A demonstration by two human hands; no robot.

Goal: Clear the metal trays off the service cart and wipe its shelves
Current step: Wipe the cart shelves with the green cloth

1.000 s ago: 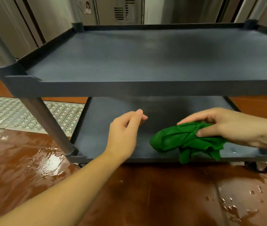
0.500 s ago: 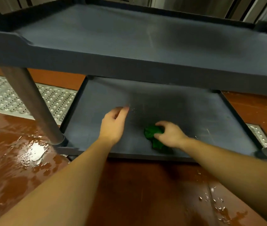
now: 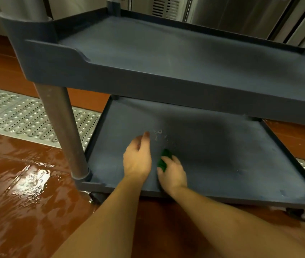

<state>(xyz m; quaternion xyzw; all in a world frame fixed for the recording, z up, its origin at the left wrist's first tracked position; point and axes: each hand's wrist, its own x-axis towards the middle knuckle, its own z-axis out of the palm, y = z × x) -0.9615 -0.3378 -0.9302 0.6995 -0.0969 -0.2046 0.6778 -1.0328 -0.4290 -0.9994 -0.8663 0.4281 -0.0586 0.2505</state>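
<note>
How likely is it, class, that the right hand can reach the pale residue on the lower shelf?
Probably yes: the right hand, gripping the green cloth, is near the residue, only bare lower shelf between; the left hand lies beside that path.

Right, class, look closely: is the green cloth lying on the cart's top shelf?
No: the right hand holds the green cloth down on the lower shelf, beneath the top shelf.

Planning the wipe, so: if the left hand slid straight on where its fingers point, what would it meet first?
Probably the whitish smear on the lower shelf, just past the left hand and slightly to its right; depth is unclear.
</note>
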